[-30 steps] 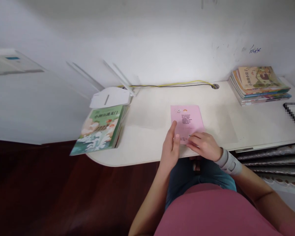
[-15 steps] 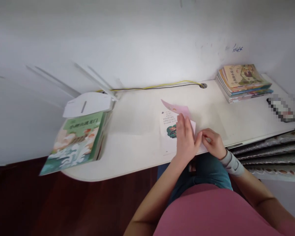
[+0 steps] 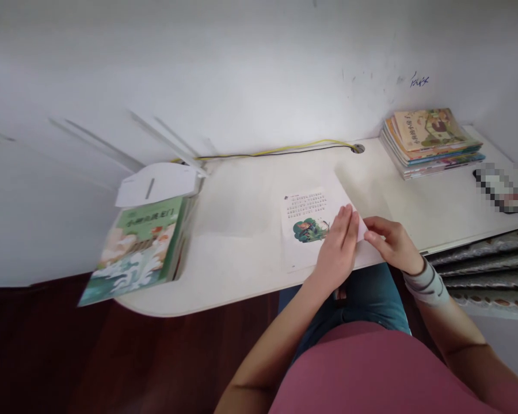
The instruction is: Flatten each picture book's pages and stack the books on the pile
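Near the table's front edge lies an open picture book (image 3: 304,253), its page showing lines of print and a green illustration. My left hand (image 3: 339,247) rests on the right part of it, fingers stretched out and close together. Beside it, my right hand (image 3: 395,244) pinches the right edge of a page (image 3: 361,231) between thumb and fingers. That page is raised and pale pink near the grip. How many leaves are pinched cannot be made out. A grey band wraps my right wrist.
On the left, a green-covered book (image 3: 133,247) tops a stack overhanging the white table (image 3: 228,253), next to a white object (image 3: 155,181). More books (image 3: 431,135) are piled at back right, near a blurred phone-like object (image 3: 503,187). A yellow cable (image 3: 259,154) runs along the wall.
The curled pink leaf has come down, uncovering more print and picture. Both hands have moved right, the left one sliding across the page.
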`<move>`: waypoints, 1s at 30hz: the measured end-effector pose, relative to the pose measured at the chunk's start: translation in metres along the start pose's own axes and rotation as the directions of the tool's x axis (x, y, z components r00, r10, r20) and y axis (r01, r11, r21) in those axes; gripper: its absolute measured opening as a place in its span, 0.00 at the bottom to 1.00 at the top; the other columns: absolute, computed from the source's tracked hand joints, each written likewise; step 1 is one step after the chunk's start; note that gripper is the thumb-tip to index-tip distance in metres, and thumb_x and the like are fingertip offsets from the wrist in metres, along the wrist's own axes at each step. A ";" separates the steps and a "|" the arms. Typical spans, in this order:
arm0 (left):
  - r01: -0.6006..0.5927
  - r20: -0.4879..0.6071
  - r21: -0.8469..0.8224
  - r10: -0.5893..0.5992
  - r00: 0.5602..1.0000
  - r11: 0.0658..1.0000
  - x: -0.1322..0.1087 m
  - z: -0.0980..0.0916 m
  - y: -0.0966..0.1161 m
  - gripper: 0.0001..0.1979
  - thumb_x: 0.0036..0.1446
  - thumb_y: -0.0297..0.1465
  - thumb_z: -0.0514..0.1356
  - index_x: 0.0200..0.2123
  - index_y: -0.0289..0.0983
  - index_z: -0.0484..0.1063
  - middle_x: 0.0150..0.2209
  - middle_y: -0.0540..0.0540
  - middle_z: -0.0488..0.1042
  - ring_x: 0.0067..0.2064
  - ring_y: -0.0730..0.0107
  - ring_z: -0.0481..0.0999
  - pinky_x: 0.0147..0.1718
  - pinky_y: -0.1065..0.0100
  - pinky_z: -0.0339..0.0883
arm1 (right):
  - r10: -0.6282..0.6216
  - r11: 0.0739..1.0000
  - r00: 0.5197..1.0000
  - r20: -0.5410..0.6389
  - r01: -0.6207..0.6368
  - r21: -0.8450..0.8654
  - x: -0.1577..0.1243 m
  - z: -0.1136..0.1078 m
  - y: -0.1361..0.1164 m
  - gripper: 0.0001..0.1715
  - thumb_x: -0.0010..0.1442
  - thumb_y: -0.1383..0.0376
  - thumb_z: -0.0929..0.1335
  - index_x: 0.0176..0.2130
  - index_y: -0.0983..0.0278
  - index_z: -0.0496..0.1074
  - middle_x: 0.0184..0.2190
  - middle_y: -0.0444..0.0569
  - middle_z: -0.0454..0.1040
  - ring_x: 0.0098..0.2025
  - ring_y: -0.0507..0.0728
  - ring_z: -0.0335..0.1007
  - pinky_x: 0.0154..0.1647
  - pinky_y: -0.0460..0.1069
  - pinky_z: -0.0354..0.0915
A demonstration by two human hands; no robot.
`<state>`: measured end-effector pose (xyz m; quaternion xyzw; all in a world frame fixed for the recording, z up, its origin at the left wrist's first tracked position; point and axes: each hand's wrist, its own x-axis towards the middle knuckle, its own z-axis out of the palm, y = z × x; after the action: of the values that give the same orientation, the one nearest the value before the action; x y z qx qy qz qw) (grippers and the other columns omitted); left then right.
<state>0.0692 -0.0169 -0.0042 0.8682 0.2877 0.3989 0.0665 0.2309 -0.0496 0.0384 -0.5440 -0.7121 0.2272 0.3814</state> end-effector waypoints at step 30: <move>-0.015 0.392 0.346 -0.130 0.911 0.938 0.009 0.030 0.013 0.21 0.61 0.22 0.48 0.57 0.32 0.67 0.63 0.36 0.59 0.66 0.38 0.49 0.56 0.27 0.47 | 0.107 0.712 0.987 -0.116 -0.158 -0.684 -0.032 0.020 0.085 0.27 0.65 0.59 0.60 0.58 0.72 0.63 0.60 0.64 0.63 0.64 0.64 0.56 0.61 0.60 0.54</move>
<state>0.1015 -0.0191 -0.0143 0.9215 0.3580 0.1502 -0.0141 0.2701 -0.0518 -0.0461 -0.7037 -0.6912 -0.0465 0.1579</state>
